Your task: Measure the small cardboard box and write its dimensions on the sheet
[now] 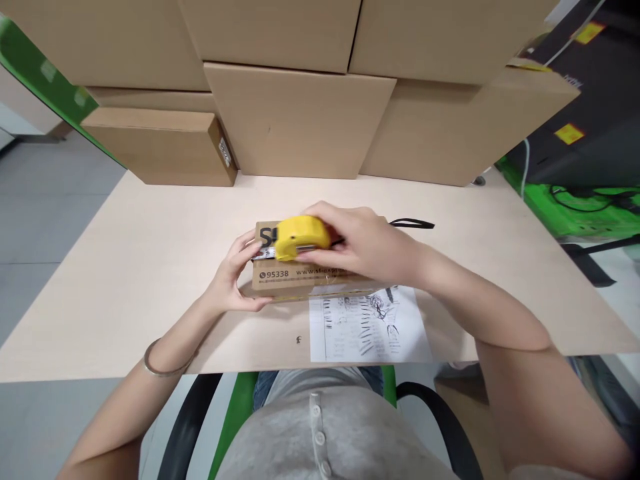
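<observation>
A small brown cardboard box (pixel 277 285) with printed lettering lies on the table in front of me. Over its top is a yellow tape measure (pixel 303 235), slightly blurred, gripped by my right hand (pixel 357 240). A short length of its white blade (pixel 265 253) shows at the box's left end. My left hand (pixel 233 277) is closed around that end, thumb along the near side and fingertips up by the blade's tip. The black wrist strap (pixel 415 224) trails to the right behind my right hand, which hides the box's right part.
Under the box's near side sticks out a marked paper sheet (pixel 373 330). Large cardboard boxes (pixel 300 123) are stacked along the table's back, with a flatter box (pixel 155 150) at the left. Beyond the right edge stands a dark machine (pixel 575 127) on a green surface.
</observation>
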`<state>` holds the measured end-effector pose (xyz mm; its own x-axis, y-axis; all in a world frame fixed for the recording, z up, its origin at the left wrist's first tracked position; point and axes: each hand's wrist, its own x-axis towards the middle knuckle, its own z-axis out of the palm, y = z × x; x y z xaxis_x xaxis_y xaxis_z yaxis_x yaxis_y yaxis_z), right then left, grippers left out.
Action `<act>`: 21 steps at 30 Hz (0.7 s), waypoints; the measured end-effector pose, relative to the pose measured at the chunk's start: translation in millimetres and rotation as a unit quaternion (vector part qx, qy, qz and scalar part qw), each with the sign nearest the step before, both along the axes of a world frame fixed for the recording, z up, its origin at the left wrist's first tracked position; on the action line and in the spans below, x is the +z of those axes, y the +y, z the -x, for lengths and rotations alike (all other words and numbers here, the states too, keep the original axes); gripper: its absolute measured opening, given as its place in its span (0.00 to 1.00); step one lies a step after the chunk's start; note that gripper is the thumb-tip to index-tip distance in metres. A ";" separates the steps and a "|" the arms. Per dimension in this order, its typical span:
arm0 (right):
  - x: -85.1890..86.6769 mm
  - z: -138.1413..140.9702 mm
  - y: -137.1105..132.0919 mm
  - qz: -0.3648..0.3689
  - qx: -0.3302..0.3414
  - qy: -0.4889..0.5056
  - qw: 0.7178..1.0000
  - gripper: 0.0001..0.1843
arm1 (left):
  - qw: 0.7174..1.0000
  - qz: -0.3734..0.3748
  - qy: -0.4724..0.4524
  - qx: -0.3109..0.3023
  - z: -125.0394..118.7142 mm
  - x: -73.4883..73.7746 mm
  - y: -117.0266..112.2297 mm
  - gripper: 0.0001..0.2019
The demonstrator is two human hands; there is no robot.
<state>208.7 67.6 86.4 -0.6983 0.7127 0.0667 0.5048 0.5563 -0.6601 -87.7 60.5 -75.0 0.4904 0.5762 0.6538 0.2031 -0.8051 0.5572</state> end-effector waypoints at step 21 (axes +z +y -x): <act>7.2 -129.5 -7.0 0.015 -0.114 -0.005 0.993 0.15 | 0.999 0.017 0.006 0.027 -1.1 3.1 2.0 0.49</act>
